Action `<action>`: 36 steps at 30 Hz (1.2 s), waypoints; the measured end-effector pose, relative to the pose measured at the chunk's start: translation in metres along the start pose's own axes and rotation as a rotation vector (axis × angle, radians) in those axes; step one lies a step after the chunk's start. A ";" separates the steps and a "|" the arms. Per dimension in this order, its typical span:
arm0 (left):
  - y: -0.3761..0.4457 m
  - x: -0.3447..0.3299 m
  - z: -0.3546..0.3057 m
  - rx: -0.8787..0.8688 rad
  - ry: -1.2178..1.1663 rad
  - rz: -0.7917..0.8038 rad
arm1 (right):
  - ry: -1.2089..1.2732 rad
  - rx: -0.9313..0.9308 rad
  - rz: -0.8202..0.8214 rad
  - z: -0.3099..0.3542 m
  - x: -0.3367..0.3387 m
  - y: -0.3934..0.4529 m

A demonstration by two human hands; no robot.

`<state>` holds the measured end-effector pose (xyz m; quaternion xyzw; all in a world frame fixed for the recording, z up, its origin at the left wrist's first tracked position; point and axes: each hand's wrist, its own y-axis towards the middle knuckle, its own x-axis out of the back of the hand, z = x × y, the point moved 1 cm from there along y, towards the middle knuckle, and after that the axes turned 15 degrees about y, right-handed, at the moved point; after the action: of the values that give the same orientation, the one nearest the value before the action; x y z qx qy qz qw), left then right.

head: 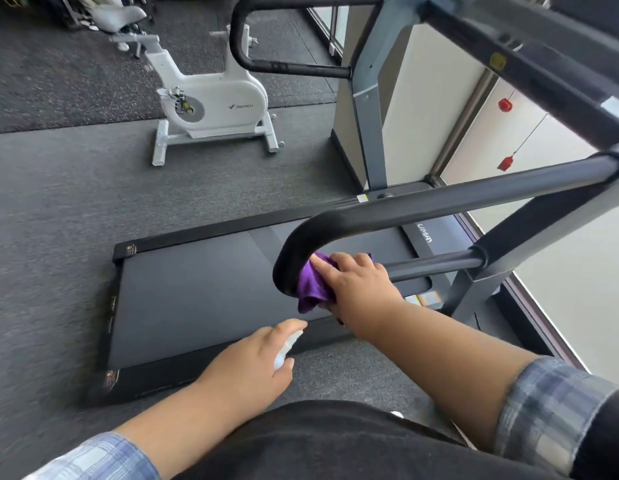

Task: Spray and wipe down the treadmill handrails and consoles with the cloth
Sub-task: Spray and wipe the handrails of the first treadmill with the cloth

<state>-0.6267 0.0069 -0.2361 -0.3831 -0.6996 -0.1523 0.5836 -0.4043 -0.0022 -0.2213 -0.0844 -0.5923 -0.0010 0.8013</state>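
While the left grip [247, 362] holds a spray bottle [284, 351], the right grip [356, 282] presses purple cloth [313, 289] on the UMA treadmill's handrail [387, 216].

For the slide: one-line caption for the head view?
Right hand presses a purple cloth against the black curved treadmill handrail; left hand holds a small white spray bottle.

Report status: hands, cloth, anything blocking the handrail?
Right hand presses purple cloth on near handrail's curved end. Left hand grips spray bottle, held low. Nothing blocking the rail.

Purple cloth [313, 285] soft fabric; handrail [439, 206] matt black; floor [59, 209] rough carpet.
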 end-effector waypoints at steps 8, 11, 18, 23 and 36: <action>-0.002 -0.001 0.005 0.025 0.005 -0.026 | 0.635 -0.168 -0.124 0.027 0.015 0.004; -0.003 -0.004 0.009 0.016 0.001 -0.028 | 0.277 -0.005 0.014 0.023 -0.005 0.000; -0.001 -0.011 0.010 0.019 -0.033 -0.048 | -0.021 0.057 -0.042 0.016 -0.020 0.008; 0.011 -0.011 -0.013 -0.010 -0.057 -0.123 | -0.023 0.129 -0.150 0.004 -0.029 0.009; 0.057 -0.012 -0.116 0.023 -0.124 -0.324 | -0.130 0.157 0.067 -0.100 0.007 -0.005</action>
<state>-0.5045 -0.0364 -0.2286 -0.2673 -0.7887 -0.2126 0.5112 -0.3080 -0.0205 -0.2421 -0.0409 -0.6380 0.0779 0.7650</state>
